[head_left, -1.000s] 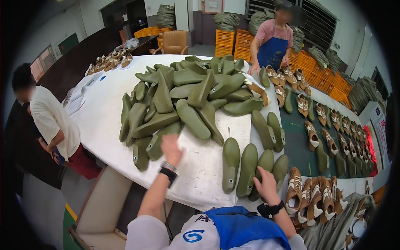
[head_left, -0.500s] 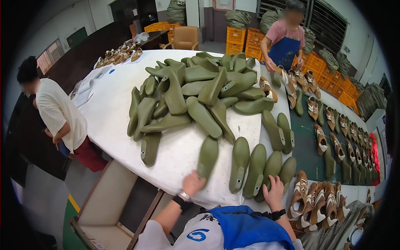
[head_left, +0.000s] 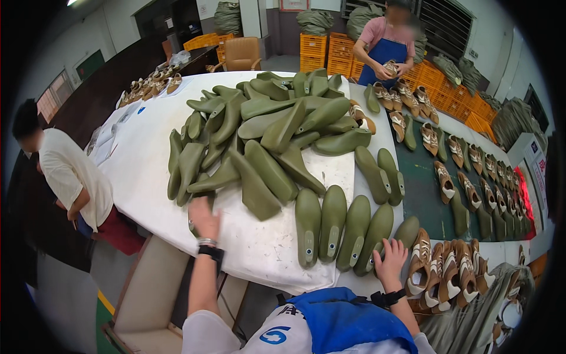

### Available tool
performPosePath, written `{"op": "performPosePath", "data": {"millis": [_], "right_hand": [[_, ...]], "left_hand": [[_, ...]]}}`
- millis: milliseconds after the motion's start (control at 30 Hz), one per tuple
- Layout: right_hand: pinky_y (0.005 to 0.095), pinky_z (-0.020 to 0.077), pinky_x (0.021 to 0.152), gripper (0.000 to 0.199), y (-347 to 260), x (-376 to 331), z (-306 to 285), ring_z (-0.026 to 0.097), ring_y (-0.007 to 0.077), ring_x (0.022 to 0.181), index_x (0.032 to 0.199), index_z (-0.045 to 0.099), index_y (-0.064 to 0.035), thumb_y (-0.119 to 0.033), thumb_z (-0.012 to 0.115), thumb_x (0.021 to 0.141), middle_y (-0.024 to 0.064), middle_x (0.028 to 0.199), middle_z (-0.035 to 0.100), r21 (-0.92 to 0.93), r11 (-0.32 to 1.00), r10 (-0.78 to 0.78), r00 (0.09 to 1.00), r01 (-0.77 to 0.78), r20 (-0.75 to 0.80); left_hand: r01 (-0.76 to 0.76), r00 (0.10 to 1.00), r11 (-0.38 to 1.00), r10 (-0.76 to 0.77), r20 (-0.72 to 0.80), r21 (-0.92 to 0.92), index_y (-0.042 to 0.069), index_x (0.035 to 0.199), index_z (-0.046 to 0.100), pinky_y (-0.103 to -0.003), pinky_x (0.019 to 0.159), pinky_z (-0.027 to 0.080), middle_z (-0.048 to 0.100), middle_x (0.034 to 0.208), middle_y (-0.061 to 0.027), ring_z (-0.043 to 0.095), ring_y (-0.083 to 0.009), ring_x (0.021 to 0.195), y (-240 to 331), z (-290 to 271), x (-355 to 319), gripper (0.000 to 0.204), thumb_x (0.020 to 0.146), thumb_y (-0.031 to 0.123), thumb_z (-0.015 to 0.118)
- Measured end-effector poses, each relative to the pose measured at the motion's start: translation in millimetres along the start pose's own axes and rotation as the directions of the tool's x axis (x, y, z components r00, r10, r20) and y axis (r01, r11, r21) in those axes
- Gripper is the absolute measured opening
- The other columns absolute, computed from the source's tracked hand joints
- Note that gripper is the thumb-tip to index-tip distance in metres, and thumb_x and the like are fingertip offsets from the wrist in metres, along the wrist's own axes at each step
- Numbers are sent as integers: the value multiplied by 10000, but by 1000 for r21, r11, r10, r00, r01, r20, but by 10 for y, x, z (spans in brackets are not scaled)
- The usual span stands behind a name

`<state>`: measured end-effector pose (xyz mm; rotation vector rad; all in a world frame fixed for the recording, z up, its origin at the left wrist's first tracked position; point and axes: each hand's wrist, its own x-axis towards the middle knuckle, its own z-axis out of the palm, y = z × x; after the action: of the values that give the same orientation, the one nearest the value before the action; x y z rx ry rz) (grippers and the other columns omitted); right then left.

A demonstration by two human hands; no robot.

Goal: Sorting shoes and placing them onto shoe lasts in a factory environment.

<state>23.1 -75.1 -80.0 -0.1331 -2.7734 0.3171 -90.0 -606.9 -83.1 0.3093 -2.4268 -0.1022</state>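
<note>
Where the white-covered table (head_left: 147, 171) meets its near edge, the left hand (head_left: 204, 217) lies over one green shoe last (head_left: 193, 219), fingers curled on it. Right hand (head_left: 390, 259), fingers spread, presses the end last (head_left: 401, 235) of a row of upturned lasts (head_left: 333, 227); heaped lasts (head_left: 265, 135) behind.

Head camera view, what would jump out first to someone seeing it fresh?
A big heap of olive-green shoe lasts covers the middle of the white table. A row of the same lasts lies at its near edge, where the right hand rests; the left hand reaches toward the heap. Tan sandals sit at right.
</note>
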Motion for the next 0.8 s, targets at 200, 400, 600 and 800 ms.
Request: {"op": "performPosePath", "data": {"millis": [200, 400, 600, 800], "right_hand": [[540, 261, 997, 385, 113, -131, 71, 354, 394, 1226, 1113, 573, -56, -265, 633, 794, 147, 1200, 512, 117, 993, 38, 993, -25, -109], [542, 261, 994, 284, 53, -36, 141, 367, 387, 1215, 1006, 624, -68, -247, 633, 785, 88, 1087, 581, 177, 984, 44, 985, -14, -165], [543, 278, 978, 220, 110, -38, 198, 391, 375, 1196, 892, 650, -81, -258, 652, 761, 66, 978, 609, 168, 985, 70, 972, -33, -224], [550, 289, 972, 200, 118, -38, 215, 400, 362, 1190, 843, 654, -80, -258, 657, 753, 66, 942, 612, 153, 987, 78, 971, -43, -227]], "left_hand": [[446, 863, 875, -365, 351, -188, -15, 1237, 429, -398, 956, 395, 492, 1242, -238, 481, -381, 1136, -448, -20, -8, 662, 687, 217, 715], [504, 786, 670, -92, 612, -546, -40, 1311, 327, -402, 965, 392, 486, 1253, -238, 483, -387, 1146, 546, 873, -432, 794, 755, 391, 695], [484, 733, 673, 39, 679, -560, -8, 1363, 234, -384, 906, 448, 549, 1158, -267, 554, -350, 1080, 1139, 774, -215, 982, 684, 514, 716], [176, 440, 975, 46, 897, -137, -37, 1258, 304, -405, 746, 522, 637, 943, -244, 633, -379, 856, 1357, 193, -84, 995, 607, 574, 745]]}}
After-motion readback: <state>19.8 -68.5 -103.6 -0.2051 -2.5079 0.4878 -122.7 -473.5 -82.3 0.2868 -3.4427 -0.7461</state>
